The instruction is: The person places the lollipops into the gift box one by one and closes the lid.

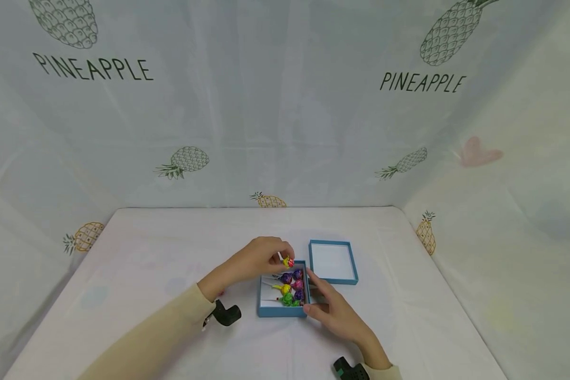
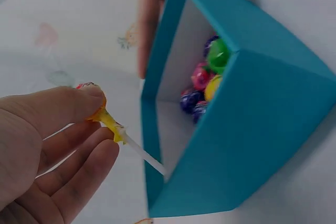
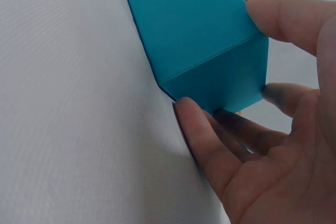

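A lollipop (image 1: 288, 261) with a red and yellow wrapper is pinched in the left hand (image 1: 258, 258), held just above the far edge of an open blue box (image 1: 282, 310) of lollipops. The right hand (image 1: 334, 311) steadies the box, fingers straight against its right wall. The box lid (image 1: 333, 262) lies just beyond, on the white worktop (image 1: 142, 264), with open room either side.

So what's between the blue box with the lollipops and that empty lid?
Just the right hand: its fingers lie between the box and lid, in the head view.
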`<act>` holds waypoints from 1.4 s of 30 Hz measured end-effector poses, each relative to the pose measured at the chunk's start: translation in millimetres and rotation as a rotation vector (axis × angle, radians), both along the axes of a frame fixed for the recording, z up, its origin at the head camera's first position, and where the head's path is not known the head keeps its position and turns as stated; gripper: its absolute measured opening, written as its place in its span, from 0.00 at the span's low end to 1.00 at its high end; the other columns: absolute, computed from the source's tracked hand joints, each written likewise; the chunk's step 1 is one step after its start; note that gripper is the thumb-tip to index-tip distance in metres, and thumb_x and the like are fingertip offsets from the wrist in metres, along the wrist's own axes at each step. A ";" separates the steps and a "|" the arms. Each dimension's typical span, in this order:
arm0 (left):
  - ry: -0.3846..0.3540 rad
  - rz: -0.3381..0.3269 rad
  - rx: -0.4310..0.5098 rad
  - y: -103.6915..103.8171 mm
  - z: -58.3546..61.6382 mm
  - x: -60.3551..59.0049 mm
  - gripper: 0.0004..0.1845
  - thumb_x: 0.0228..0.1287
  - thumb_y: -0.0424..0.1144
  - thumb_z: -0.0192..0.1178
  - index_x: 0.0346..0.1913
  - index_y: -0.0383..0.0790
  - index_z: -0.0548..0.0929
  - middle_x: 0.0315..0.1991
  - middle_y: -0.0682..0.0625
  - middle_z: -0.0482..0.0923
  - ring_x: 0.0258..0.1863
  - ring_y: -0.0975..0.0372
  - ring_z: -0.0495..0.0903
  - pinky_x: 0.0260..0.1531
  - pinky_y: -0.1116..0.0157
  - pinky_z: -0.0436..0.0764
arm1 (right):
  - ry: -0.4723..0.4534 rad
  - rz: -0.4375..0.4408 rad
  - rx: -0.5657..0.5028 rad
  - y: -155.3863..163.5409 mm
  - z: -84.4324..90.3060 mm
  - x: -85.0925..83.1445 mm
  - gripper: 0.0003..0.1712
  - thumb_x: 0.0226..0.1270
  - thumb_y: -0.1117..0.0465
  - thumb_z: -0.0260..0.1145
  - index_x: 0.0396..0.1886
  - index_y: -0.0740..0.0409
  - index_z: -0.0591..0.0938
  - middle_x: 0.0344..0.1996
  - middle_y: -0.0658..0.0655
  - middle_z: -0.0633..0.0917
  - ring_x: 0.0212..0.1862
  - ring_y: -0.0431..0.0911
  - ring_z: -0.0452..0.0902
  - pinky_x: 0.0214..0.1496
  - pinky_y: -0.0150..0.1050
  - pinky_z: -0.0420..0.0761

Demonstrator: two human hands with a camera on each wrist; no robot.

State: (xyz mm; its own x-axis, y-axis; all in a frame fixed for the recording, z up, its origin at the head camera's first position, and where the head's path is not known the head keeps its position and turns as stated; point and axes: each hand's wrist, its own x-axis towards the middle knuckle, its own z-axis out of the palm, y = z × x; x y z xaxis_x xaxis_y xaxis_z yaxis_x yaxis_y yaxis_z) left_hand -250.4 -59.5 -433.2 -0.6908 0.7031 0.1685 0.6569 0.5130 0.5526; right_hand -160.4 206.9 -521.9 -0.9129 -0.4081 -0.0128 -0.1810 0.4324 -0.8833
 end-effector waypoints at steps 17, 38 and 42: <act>-0.009 -0.015 -0.085 4.5 -25.3 5.4 0.11 0.67 0.33 0.74 0.51 0.43 0.90 0.41 0.55 0.86 0.37 0.62 0.84 0.40 0.70 0.82 | 0.012 -0.003 0.012 1.7 -0.6 0.0 0.46 0.79 0.51 0.68 0.88 0.42 0.55 0.80 0.67 0.64 0.71 0.64 0.73 0.62 0.47 0.84; 0.077 0.024 -0.157 11.7 -41.9 10.1 0.08 0.68 0.37 0.74 0.49 0.47 0.91 0.34 0.56 0.83 0.31 0.68 0.72 0.36 0.68 0.75 | 0.012 0.000 0.006 0.6 -0.9 -0.7 0.47 0.78 0.52 0.69 0.88 0.42 0.55 0.80 0.67 0.64 0.72 0.64 0.73 0.62 0.47 0.84; 0.083 0.039 -0.166 11.7 -44.1 11.2 0.09 0.68 0.39 0.74 0.49 0.48 0.91 0.36 0.58 0.84 0.32 0.68 0.73 0.38 0.68 0.76 | 0.001 0.005 -0.008 -0.3 0.4 0.5 0.46 0.78 0.53 0.68 0.87 0.41 0.56 0.80 0.67 0.63 0.72 0.64 0.72 0.62 0.48 0.84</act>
State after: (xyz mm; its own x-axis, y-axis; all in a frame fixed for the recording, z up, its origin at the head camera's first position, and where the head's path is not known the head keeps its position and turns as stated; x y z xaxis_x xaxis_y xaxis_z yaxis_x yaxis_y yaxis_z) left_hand -239.2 -47.8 -477.3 -0.7068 0.6988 0.1101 0.6745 0.6188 0.4028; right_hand -159.9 206.6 -521.5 -0.9108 -0.4127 -0.0084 -0.1843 0.4248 -0.8863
